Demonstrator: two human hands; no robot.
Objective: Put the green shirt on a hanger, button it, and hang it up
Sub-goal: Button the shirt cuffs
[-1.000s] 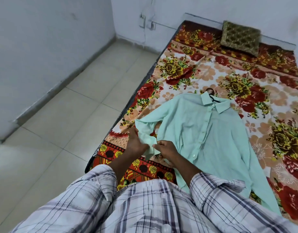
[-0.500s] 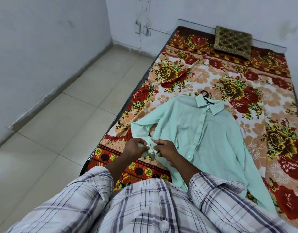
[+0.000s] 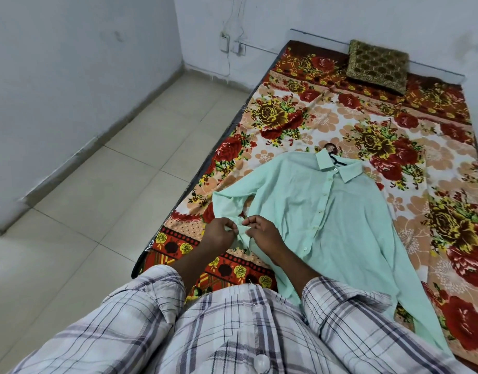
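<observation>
The light green shirt [image 3: 327,211] lies flat, front up, on the flowered bedsheet, its front placket closed with small buttons. A dark hanger [image 3: 333,155] is inside it; only the hook and a bit of wire show at the collar. The shirt's left sleeve is folded back toward me, and its cuff [image 3: 243,233] sits between my hands. My left hand [image 3: 219,234] pinches the cuff's left edge with curled fingers. My right hand [image 3: 262,233] pinches the other edge, close against the left hand. The right sleeve runs down toward the lower right.
The bed [image 3: 448,201] fills the right side, with a brown patterned cushion [image 3: 378,64] at its far end by the wall. Tiled floor [image 3: 111,201] lies to the left of the bed edge. Wall sockets with cables [image 3: 232,41] are in the far corner.
My two hands have drawn closer together on the sleeve cuff. The camera has shifted slightly; the shirt body has stayed in place.
</observation>
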